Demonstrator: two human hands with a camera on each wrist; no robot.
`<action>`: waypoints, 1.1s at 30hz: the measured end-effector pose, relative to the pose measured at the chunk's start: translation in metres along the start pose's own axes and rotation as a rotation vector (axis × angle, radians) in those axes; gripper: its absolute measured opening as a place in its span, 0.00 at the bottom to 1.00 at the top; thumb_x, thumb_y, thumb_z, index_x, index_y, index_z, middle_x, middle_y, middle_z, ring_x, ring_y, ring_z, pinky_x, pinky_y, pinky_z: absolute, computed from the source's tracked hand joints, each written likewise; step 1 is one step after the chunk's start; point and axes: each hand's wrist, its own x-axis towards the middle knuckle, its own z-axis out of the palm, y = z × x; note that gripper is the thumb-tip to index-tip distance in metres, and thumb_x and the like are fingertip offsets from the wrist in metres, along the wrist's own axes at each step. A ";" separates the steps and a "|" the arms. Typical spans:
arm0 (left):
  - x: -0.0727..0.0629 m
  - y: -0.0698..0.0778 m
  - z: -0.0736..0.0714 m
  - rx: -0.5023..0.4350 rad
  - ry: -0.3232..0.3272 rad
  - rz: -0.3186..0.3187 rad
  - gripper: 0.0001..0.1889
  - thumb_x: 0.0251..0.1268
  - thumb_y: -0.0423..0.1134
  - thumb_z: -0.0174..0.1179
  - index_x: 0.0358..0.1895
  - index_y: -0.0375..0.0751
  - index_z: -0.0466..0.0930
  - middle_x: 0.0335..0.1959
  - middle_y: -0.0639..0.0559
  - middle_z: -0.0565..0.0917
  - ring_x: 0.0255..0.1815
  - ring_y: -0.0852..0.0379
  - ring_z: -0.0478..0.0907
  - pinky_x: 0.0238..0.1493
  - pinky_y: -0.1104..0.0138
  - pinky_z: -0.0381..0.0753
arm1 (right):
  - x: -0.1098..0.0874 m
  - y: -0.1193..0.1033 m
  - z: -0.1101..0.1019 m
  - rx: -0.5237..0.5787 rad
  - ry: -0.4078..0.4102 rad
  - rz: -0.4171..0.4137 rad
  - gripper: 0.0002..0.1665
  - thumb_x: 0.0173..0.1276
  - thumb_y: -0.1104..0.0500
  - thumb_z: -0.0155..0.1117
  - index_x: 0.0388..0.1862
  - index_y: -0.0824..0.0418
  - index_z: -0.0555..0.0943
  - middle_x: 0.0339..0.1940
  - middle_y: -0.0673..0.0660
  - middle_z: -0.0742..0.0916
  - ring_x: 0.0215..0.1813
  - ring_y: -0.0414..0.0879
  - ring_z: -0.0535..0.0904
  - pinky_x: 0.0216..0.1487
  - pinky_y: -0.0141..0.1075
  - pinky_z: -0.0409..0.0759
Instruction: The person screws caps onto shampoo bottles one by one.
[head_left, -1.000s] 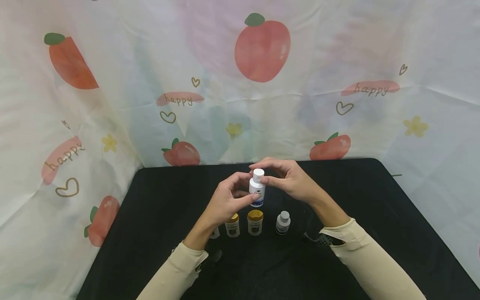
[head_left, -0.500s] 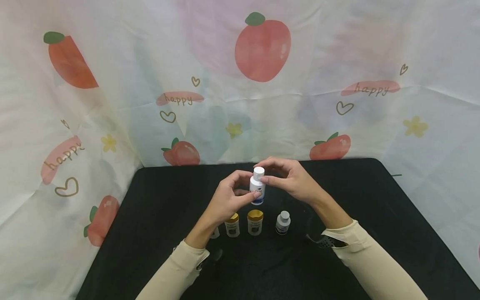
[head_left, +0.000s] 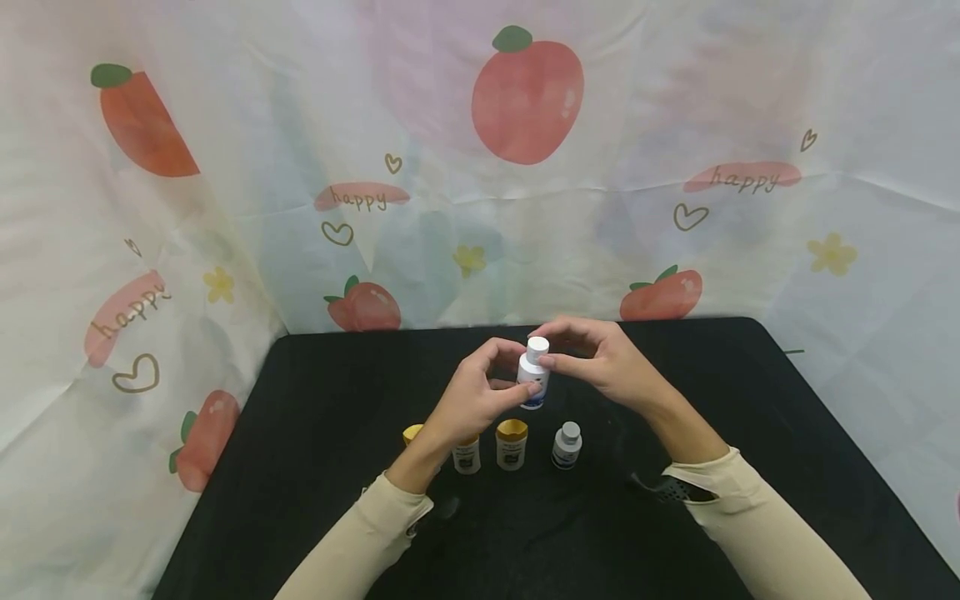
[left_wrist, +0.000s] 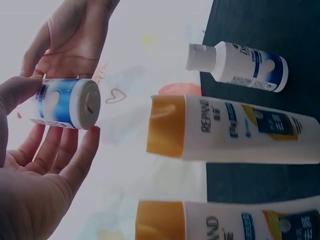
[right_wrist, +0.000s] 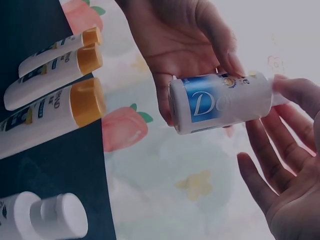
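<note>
A small white bottle with a blue label (head_left: 533, 385) is held up above the table by both hands. My left hand (head_left: 478, 390) grips its body, thumb in front and fingers behind. At the top, my right hand (head_left: 609, 360) pinches the white cap (head_left: 537, 347) between thumb and fingers. "Do" and part of more lettering show on the label of this bottle (right_wrist: 215, 105) in the right wrist view. Its round base (left_wrist: 90, 104) faces the camera in the left wrist view.
Nearer to me on the black table (head_left: 600, 542) stand several bottles in a row. Three have yellow-orange caps (head_left: 512, 428), the leftmost partly behind my left wrist. To their right stands another small white bottle (head_left: 566, 447). A fruit-printed curtain (head_left: 525, 250) hangs behind the table.
Both hands and the held bottle have shifted a little to the right. The leftmost yellow cap now shows beside my left wrist. The standing bottles have stayed in place.
</note>
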 end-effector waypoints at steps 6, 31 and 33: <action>0.005 -0.001 0.008 0.035 -0.020 -0.019 0.23 0.66 0.37 0.70 0.61 0.41 0.74 0.55 0.48 0.79 0.52 0.54 0.80 0.51 0.65 0.85 | -0.008 0.003 -0.008 -0.030 0.002 -0.006 0.18 0.69 0.68 0.68 0.57 0.59 0.82 0.52 0.58 0.86 0.55 0.52 0.84 0.54 0.39 0.84; 0.033 0.002 0.055 0.129 -0.117 -0.067 0.19 0.60 0.41 0.75 0.52 0.47 0.78 0.43 0.61 0.82 0.45 0.66 0.80 0.44 0.72 0.81 | -0.053 0.014 -0.054 -0.106 -0.065 0.039 0.20 0.65 0.72 0.70 0.55 0.61 0.81 0.48 0.57 0.87 0.52 0.48 0.85 0.52 0.35 0.84; 0.034 -0.001 0.058 0.131 -0.126 -0.078 0.19 0.60 0.43 0.75 0.52 0.48 0.79 0.43 0.62 0.82 0.45 0.67 0.80 0.43 0.71 0.81 | -0.057 0.016 -0.057 -0.114 -0.064 0.039 0.20 0.65 0.72 0.69 0.55 0.62 0.82 0.47 0.57 0.87 0.51 0.47 0.85 0.51 0.35 0.84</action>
